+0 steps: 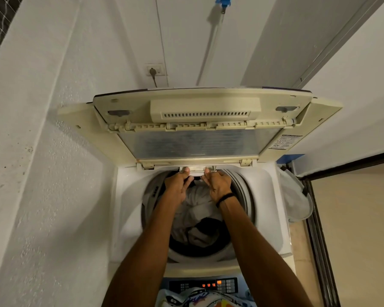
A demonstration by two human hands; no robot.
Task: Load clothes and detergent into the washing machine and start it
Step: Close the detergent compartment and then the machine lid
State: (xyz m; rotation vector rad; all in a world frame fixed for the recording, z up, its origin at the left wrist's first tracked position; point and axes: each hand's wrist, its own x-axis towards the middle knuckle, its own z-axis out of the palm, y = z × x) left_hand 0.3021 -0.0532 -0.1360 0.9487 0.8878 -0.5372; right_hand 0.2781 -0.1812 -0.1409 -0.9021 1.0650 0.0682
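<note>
Detergent drawer (196, 171) location: rear rim of the washing machine (124, 196) opening, directly below the hinge of the raised lid (197, 147) and above the clothes (197, 209). It looks like a small, pale plastic tray with a flat front lip, yellowed like the lid. How far it is pulled out cannot be told.

Grip state: your left grip (179, 185) and right grip (217, 185) both hold the drawer front, one at each end. Each thumb lies on the lip and the fingers curl underneath. Neither grip is wide.

Handling, as a judgement:
- Expect the drawer to be light and stiff, and to slide on a short track. Old plastic may be brittle and may bind.
- Hold it at both front corners, as you do now, and move it evenly so that it does not twist and jam.
- Keep it level once detergent is inside.

Clothes: a soft, limp heap of grey, white and dark pieces fills the drum below both wrists. They will sag and catch, so keep them clear of the drawer and the rim.

Control panel (204, 285): at the near edge, with orange indicators lit. The lid is up, so the start step is not yet done
</note>
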